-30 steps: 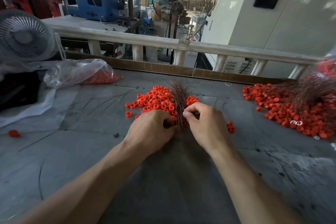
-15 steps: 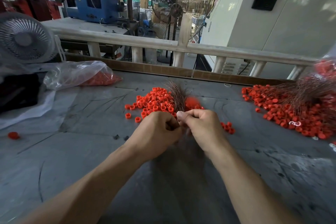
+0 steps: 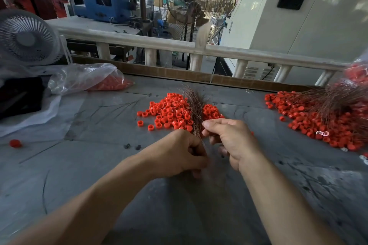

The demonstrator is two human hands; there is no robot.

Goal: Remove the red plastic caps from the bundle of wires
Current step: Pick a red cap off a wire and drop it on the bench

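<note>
A thin bundle of brown wires [image 3: 195, 109] fans out away from me over a pile of loose red plastic caps [image 3: 171, 112] in the middle of the grey table [image 3: 99, 165]. My left hand [image 3: 179, 153] grips the near end of the bundle, fingers curled round it. My right hand [image 3: 229, 137] sits just right of it, thumb and fingers pinching wires near the bundle's lower part. Whether a cap sits between the fingers is hidden.
A second, larger heap of red caps with tangled wires [image 3: 326, 113] lies at the right. A clear plastic bag of caps [image 3: 89, 79] and a small fan [image 3: 25, 38] stand at the left. One stray red cap [image 3: 15, 143] lies near the left edge.
Both hands have drawn back toward me with the bundle. The right hand has shifted slightly apart from the left.
</note>
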